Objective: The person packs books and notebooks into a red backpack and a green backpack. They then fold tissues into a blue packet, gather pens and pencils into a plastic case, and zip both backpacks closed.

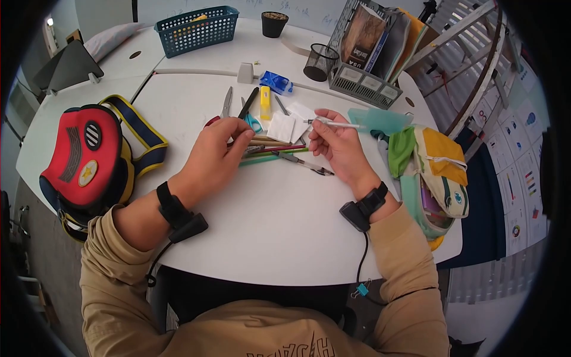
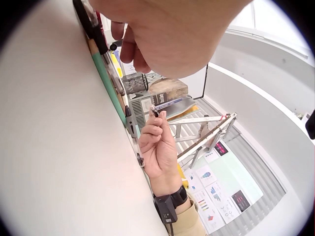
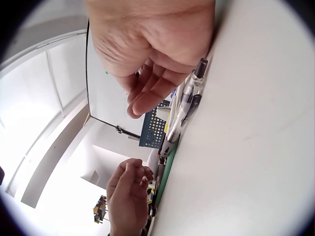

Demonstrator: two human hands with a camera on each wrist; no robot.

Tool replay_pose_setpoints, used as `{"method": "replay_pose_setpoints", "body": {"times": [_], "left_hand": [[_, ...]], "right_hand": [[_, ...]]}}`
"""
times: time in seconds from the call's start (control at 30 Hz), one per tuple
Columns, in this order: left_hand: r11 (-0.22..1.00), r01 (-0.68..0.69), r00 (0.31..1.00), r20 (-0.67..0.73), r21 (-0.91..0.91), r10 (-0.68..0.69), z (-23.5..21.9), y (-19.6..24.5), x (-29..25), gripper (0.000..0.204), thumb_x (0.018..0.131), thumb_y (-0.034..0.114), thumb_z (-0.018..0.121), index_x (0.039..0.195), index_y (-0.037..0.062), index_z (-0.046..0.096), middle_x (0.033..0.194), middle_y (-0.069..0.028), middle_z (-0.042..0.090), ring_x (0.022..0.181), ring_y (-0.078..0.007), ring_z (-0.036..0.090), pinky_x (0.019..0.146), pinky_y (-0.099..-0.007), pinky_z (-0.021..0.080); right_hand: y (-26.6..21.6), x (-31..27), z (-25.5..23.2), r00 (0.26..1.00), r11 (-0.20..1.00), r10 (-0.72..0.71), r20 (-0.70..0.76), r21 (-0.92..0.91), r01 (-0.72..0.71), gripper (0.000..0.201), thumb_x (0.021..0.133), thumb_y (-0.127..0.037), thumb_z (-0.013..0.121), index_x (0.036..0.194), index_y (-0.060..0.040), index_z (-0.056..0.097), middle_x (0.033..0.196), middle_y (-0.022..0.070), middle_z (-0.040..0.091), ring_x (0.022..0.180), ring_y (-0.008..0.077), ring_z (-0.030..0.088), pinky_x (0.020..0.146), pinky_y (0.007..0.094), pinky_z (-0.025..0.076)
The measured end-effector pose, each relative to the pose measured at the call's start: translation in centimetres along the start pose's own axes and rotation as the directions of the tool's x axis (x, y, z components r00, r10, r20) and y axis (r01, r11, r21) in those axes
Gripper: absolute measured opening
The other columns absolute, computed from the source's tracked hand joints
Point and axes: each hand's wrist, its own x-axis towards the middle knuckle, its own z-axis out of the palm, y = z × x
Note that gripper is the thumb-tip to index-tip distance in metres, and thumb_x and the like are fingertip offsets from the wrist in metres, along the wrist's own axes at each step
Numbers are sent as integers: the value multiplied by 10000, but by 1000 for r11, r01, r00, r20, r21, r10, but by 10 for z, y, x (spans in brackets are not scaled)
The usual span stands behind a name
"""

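My right hand (image 1: 342,149) pinches a slim white pen (image 1: 342,124) between thumb and fingers, above the right side of a pile of stationery. In the left wrist view the pen's dark tip (image 2: 156,113) shows at the fingertips. My left hand (image 1: 217,149) hovers at the pile's left edge, fingers loosely bent, nothing visible in them. Beyond it lie metal scissors (image 1: 227,102), a black marker (image 1: 248,102) and a yellow tool (image 1: 265,106). Several pencils, white square packets (image 1: 281,127) and a grey clear-barrelled pen (image 1: 297,161) lie between the hands.
A red and navy bag (image 1: 74,157) stands at the left, a green and yellow pencil bag (image 1: 437,172) at the right. Toward the back are a teal basket (image 1: 196,37), a small pot (image 1: 274,25), a black mesh cup (image 1: 320,62) and a grey file rack (image 1: 363,83). A blue packet (image 1: 276,82) lies behind the pile.
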Motion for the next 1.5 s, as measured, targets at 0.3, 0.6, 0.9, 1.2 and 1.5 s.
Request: {"method": "replay_pose_setpoints", "body": {"times": [0.3,0.6,0.9,1.2,1.5], "left_hand": [[925,-258,966,70,281,248,-1,-13,-2,237,924,60,888,1143,15,808,1163,-173,692,1109,-356,686,978,-438,589],[949,-236,970,104,211,218,0,-15,0,140,963,43,862,1098,21,832,1145,-164,695,1078,-338,694,953,-421,600],[972,-152,988,4,180,154,1,-11,0,342,1003,53,852,1309,-1,709,1221,-149,679,1105,-278,691,967,-384,603],[994,-52,998,-30,100,55,3,-9,-2,609,997,83,889,1487,-17,541,1263,-132,653,1141,-205,653,1004,-357,601],[988,-83,994,-56,128,90,2,-15,6,502,1018,74,853,1447,12,601,1258,-102,654,1074,-195,649,930,-343,606]], "right_hand": [[-1,2,-2,991,996,-40,129,91,28,330,1232,-259,607,1417,13,626,1101,122,778,958,188,749,880,330,618],[7,0,3,985,985,-139,97,-85,147,258,1244,-205,592,1435,-32,612,1106,102,772,969,160,730,878,325,617],[9,-3,9,933,789,-273,235,-500,357,234,1138,-203,792,1270,-9,802,1080,15,766,923,56,663,808,250,554],[1,-6,11,942,698,-251,223,-633,336,166,1098,-121,810,1233,-31,844,1044,-6,731,834,78,582,767,254,496],[15,13,-10,849,574,-529,-25,-746,336,279,1081,-119,785,1343,-42,731,1262,84,751,1075,199,701,902,328,575]]}}
